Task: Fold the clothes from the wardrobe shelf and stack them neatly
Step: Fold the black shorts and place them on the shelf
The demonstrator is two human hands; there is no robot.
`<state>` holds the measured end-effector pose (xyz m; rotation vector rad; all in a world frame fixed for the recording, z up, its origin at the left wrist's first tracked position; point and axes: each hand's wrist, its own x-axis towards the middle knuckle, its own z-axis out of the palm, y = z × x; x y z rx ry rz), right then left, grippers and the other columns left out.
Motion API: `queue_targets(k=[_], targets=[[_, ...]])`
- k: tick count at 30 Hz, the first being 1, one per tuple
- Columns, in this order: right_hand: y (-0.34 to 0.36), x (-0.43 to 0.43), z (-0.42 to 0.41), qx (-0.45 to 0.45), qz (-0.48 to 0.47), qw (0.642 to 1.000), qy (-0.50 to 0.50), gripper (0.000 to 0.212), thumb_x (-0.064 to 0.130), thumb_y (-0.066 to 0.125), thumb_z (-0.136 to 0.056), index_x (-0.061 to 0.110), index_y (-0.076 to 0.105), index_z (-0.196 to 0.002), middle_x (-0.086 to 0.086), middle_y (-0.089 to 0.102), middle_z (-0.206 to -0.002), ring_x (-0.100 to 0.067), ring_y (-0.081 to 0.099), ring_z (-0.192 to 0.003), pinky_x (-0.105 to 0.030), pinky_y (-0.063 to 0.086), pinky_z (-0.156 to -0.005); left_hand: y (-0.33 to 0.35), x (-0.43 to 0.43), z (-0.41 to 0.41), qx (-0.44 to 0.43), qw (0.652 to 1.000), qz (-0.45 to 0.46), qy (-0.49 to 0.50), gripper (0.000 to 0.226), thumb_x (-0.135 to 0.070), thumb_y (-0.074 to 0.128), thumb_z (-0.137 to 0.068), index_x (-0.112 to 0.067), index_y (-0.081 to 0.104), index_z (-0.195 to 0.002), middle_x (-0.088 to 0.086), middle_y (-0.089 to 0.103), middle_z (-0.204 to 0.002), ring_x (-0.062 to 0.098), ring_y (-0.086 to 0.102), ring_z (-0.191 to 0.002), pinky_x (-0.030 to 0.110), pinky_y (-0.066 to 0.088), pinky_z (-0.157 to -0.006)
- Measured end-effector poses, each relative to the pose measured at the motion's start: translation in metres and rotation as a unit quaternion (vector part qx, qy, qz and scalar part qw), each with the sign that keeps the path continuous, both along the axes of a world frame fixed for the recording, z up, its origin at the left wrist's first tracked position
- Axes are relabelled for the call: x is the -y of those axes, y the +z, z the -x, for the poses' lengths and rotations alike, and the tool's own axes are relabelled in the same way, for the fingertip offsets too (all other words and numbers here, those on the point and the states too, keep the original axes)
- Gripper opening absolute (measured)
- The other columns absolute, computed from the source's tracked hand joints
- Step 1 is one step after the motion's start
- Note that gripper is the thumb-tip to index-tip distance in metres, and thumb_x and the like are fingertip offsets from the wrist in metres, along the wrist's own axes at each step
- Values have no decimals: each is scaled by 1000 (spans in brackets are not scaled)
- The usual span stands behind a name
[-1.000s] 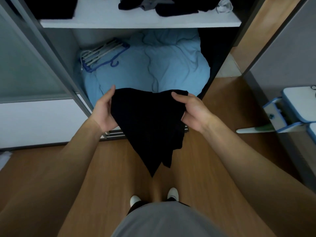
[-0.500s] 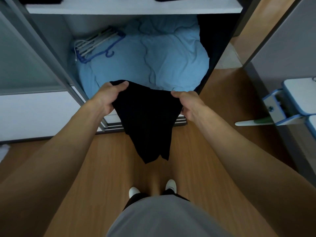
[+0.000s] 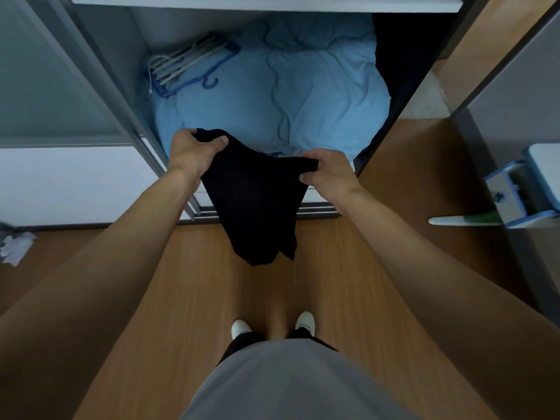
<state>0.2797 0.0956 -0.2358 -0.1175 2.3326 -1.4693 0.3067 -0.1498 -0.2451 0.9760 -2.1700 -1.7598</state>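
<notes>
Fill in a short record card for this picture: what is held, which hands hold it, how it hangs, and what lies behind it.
held item: black garment
left hand: grips its upper left corner
right hand: pinches its upper right corner
hang: stretched between the hands, lower end dangling above the wooden floor
behind: light blue bedding in the wardrobe, hangers at its back left

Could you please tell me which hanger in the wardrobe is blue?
The hanger edging the bundle, its hook on the light-blue bedding; the other hangers are white.
</notes>
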Motion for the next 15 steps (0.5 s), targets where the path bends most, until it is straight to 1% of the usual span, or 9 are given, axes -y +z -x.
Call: queue_targets(k=[2, 3, 4, 5, 6, 8, 11, 13, 15], targets=[[-3, 1, 0, -38, -55, 998, -1, 36, -6, 70, -84, 9, 70, -116, -9, 71, -113, -22, 67, -107, -33, 52, -99, 2, 1, -1, -7, 1000, -12, 14, 57, -25, 81, -81, -16, 52, -130, 0, 65, -109, 11, 66, -90, 15, 52, -72], [-4, 0, -1, -53, -75, 996, -2, 33, -2, 70, -85, 11, 70, -116, -7, 71, -113, -21, 67, -106, -32, 52, -99, 2, 1, -2, -11, 1000, -16, 2, 55, -24, 79, -82, -17, 53, -130, 0, 66, -107, 10, 67, -87, 12, 51, -69], [-6, -1, -2, -66, -93, 993, -3, 32, 1, 71, -86, 13, 70, -115, -5, 72, -112, -19, 66, -105, -33, 52, -98, 2, 2, -3, -12, 1000, -15, -22, 47, -24, 78, -84, -17, 59, -127, 2, 68, -107, 9, 68, -85, 12, 51, -67], [-7, -2, -3, -80, -111, 991, -4, 30, 5, 71, -87, 16, 70, -115, -3, 72, -111, -18, 66, -104, -34, 52, -97, 2, 2, -4, -10, 998, -14, -53, 40, -23, 77, -84, -17, 65, -122, 5, 70, -110, 10, 69, -87, 13, 52, -70], [-9, -3, -5, -95, -132, 987, -5, 28, 9, 71, -88, 18, 70, -114, -2, 72, -110, -18, 66, -103, -36, 53, -96, 2, 2, -6, -7, 996, -14, -87, 36, -22, 77, -84, -17, 68, -118, 7, 70, -113, 12, 69, -93, 17, 53, -78], [-11, -6, -8, -122, -184, 975, -4, 21, 15, 70, -89, 22, 69, -108, 0, 71, -106, -19, 65, -99, -39, 54, -91, 3, 0, -10, 10, 988, -12, -154, 40, -19, 79, -82, -18, 68, -120, 7, 68, -119, 17, 67, -106, 25, 52, -96], [-10, -12, -8, -137, -236, 962, -2, 16, 22, 70, -89, 28, 68, -104, -1, 71, -104, -22, 65, -98, -39, 53, -87, 8, -4, -14, 49, 969, 17, -241, 55, -15, 82, -78, -21, 62, -129, 7, 63, -127, 19, 59, -119, 32, 44, -109], [-9, -15, -9, -136, -259, 956, 0, 16, 24, 71, -88, 30, 68, -102, -1, 71, -103, -23, 65, -97, -37, 53, -85, 11, -9, -16, 72, 954, 46, -286, 63, -15, 84, -76, -22, 58, -134, 3, 59, -131, 17, 55, -122, 29, 41, -110], [-9, -17, -9, -138, -275, 951, -3, 15, 26, 72, -87, 30, 67, -100, -1, 71, -102, -23, 65, -96, -35, 52, -84, 14, -13, -18, 90, 936, 89, -327, 70, -15, 85, -75, -24, 55, -137, -3, 54, -132, 12, 50, -121, 20, 39, -104]])
